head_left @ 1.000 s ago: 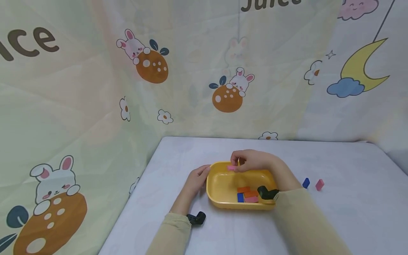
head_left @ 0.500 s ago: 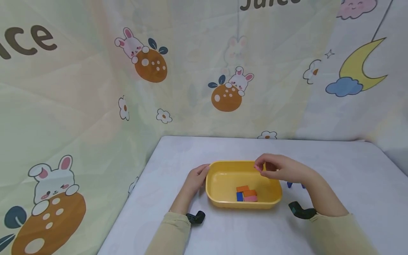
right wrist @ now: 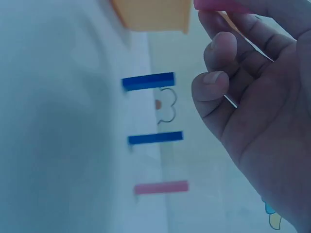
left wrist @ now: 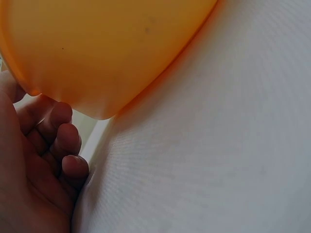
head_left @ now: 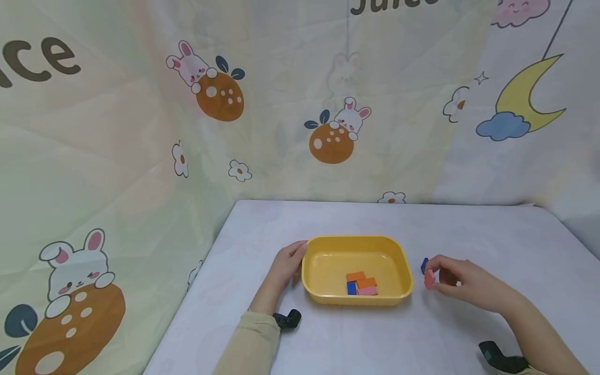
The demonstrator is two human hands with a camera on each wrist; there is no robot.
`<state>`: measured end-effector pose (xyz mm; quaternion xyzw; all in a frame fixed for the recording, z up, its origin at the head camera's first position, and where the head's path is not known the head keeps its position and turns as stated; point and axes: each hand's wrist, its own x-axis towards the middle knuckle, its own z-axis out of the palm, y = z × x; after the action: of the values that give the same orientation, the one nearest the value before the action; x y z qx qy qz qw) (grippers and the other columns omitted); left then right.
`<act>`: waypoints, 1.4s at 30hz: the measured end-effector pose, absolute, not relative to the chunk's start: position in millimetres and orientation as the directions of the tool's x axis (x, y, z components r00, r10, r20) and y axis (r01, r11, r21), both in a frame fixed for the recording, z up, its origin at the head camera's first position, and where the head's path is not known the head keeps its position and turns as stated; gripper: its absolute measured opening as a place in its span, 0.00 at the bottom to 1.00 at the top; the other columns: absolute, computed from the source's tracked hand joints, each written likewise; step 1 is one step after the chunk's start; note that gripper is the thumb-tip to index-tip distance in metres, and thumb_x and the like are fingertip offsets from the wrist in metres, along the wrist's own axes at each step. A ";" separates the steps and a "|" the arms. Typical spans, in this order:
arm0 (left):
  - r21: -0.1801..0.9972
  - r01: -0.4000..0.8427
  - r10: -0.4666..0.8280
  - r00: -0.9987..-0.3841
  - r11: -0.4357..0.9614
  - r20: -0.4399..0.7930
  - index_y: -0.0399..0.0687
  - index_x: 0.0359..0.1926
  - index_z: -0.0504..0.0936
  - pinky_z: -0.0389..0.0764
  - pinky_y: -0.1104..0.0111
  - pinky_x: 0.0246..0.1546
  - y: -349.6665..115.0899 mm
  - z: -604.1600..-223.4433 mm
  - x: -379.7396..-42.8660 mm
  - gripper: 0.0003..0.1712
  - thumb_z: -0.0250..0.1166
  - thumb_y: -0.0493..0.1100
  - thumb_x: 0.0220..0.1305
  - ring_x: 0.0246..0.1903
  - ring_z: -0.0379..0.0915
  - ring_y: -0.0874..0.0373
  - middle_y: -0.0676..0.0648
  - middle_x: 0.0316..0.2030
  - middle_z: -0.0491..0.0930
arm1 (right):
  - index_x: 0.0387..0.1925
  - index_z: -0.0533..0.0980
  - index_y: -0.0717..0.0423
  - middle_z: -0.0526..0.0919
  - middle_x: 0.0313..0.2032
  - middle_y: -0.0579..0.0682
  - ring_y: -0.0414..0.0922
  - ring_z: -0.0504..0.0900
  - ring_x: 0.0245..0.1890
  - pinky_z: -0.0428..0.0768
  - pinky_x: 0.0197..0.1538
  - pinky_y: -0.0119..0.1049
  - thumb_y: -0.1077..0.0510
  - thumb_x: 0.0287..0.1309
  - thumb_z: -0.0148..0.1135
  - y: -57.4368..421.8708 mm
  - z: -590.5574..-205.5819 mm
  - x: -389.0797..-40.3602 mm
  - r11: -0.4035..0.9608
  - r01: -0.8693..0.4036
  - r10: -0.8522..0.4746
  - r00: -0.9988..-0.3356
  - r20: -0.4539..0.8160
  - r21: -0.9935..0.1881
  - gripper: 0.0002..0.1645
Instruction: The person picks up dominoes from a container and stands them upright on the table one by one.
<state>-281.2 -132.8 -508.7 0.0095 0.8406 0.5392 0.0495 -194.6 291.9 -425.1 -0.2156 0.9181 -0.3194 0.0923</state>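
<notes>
My left hand (head_left: 285,263) grips the left end of a yellow tray (head_left: 328,260), thumb at the rim, as the left wrist view of the tray (left wrist: 121,53) also shows. Right of the tray, my right hand (head_left: 469,284) pinches a small flat pink block (head_left: 429,279) between thumb and fingertips. Just behind it stands a blue block (head_left: 424,266), partly hidden. In the right wrist view, two blue blocks (right wrist: 155,138) and another pink block (right wrist: 161,187) stand in a row on the table; the held pink block (right wrist: 221,5) shows at the top edge.
Inside the tray, near its front wall, lie orange blocks (head_left: 366,282), a blue block (head_left: 352,288) and a pink block (head_left: 367,291). A white cloth covers the table (head_left: 356,338). Behind it hangs a printed fabric backdrop (head_left: 276,104).
My right hand has moved from over the tray's back rim out to the right and toward me, still pinching the pink block. My left hand and the tray have stayed in place.
</notes>
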 end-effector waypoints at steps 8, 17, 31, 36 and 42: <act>0.912 -0.037 0.081 -0.994 0.409 -0.076 0.67 0.58 0.81 0.80 0.63 0.46 -133.1 -506.9 -281.6 0.31 0.52 0.74 0.64 0.46 0.76 0.57 0.56 0.56 0.81 | 0.50 0.74 0.46 0.74 0.29 0.45 0.38 0.72 0.28 0.73 0.30 0.28 0.47 0.58 0.69 297.6 -452.6 -186.5 0.739 -0.204 -0.386 -0.909 -0.155 -0.642 0.21; 0.913 -0.039 0.084 -0.993 0.406 -0.080 0.67 0.58 0.81 0.80 0.64 0.40 -132.8 -506.2 -279.4 0.30 0.52 0.74 0.65 0.43 0.77 0.57 0.56 0.55 0.82 | 0.48 0.75 0.44 0.74 0.28 0.43 0.36 0.71 0.27 0.72 0.29 0.28 0.48 0.57 0.69 305.1 -463.7 -184.5 0.761 -0.222 -0.381 -0.914 -0.141 -0.610 0.19; 0.912 -0.025 0.092 -0.993 0.410 -0.068 0.68 0.58 0.81 0.79 0.61 0.51 -133.6 -505.6 -279.2 0.29 0.51 0.72 0.66 0.48 0.76 0.58 0.58 0.56 0.81 | 0.49 0.75 0.45 0.73 0.28 0.44 0.37 0.70 0.28 0.70 0.29 0.29 0.48 0.58 0.69 313.3 -471.9 -186.2 0.761 -0.193 -0.375 -0.910 -0.177 -0.619 0.19; 0.913 -0.032 0.093 -0.993 0.406 -0.076 0.68 0.58 0.81 0.80 0.63 0.46 -133.1 -504.4 -278.3 0.28 0.51 0.72 0.67 0.45 0.77 0.57 0.57 0.56 0.81 | 0.49 0.75 0.46 0.72 0.28 0.44 0.37 0.69 0.28 0.70 0.29 0.29 0.48 0.57 0.70 314.3 -474.3 -186.1 0.761 -0.192 -0.380 -0.906 -0.186 -0.619 0.20; 0.912 -0.041 0.090 -0.992 0.409 -0.085 0.66 0.59 0.80 0.80 0.65 0.42 -133.9 -506.1 -279.5 0.31 0.51 0.74 0.66 0.44 0.77 0.57 0.56 0.56 0.81 | 0.49 0.75 0.45 0.73 0.28 0.45 0.36 0.70 0.28 0.70 0.29 0.29 0.48 0.56 0.70 314.8 -476.6 -187.6 0.761 -0.199 -0.384 -0.905 -0.181 -0.617 0.20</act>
<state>-279.5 -133.9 -506.1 0.0148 0.8370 0.5436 0.0603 -187.6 314.8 -476.6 -0.1575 0.9263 -0.3077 0.1500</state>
